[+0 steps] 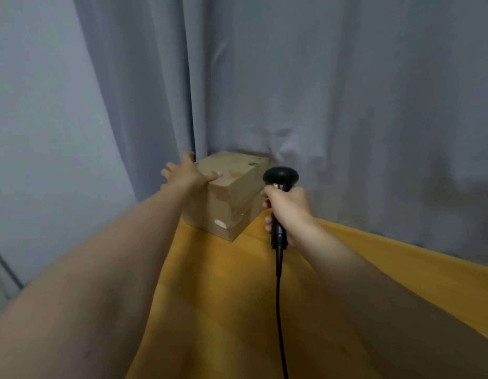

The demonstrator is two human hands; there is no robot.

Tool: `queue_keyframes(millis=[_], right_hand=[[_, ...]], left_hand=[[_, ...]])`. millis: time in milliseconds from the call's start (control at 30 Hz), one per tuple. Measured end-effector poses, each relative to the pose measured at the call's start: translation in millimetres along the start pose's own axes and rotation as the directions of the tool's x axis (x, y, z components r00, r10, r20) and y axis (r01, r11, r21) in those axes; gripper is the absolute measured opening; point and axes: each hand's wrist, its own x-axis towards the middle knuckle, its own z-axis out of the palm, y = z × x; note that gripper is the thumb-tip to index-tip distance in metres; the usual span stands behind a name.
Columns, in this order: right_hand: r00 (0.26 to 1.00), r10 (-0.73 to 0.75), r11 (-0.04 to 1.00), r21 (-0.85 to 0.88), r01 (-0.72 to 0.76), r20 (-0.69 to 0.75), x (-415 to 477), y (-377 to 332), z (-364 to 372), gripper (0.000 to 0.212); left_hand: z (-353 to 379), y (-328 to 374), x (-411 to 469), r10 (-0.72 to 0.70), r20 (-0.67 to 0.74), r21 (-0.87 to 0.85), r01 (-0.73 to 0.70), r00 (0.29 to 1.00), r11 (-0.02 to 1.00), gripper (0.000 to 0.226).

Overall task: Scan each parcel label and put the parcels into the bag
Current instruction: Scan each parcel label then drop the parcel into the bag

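A brown cardboard parcel [232,192] stands at the far corner of the table, against the curtain. Its label is not visible from here. My left hand [186,173] reaches over the parcel's near left top edge with fingers spread, thumb lying on the top face. My right hand [288,207] is closed around the handle of a black barcode scanner [279,184], held upright just right of the parcel with its head level with the box top. The scanner's black cable hangs down toward me. No bag is in view.
The table [223,296] is covered in a yellow-orange surface that runs from the parcel back toward me. Grey curtains [346,105] hang close behind and to the left of the parcel. The table's right edge slants away at the right.
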Motion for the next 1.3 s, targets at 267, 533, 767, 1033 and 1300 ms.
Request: queue_keyframes(millis=[267, 533, 767, 1033, 1300], right_hand=[[0.996, -0.043, 0.999, -0.019, 0.041, -0.081, -2.4, 21.1, -15.6, 0.017], [0.978, -0.089, 0.996, -0.013, 0.088, -0.189, -65.1, 12.0, -72.3, 0.013], [0.960, 0.004, 0.998, 0.054, 0.012, -0.281, -169.2, -7.6, -135.1, 0.006], [0.949, 0.030, 0.992, 0.128, 0.011, -0.313, -315.5, -17.0, -191.4, 0.009], [0.934, -0.002, 0.981, 0.182, 0.072, -0.357, -423.0, -23.0, -220.5, 0.019]], left_hand=[[-16.8, 4.2, -9.3, -0.031, 0.344, 0.124, -0.013, 0.939, 0.992, 0.136], [-11.3, 53.2, -116.0, -0.002, 0.519, 0.220, -0.132, 0.855, 0.967, 0.133], [-25.4, 71.6, -256.6, 0.092, 0.624, 0.177, -0.255, 0.776, 0.951, 0.106], [-36.9, 19.8, -412.3, 0.177, 0.496, -0.175, -0.102, 0.850, 0.979, 0.100], [-87.2, -17.2, -502.0, 0.265, 0.442, -0.554, 0.029, 0.857, 0.832, 0.089]])
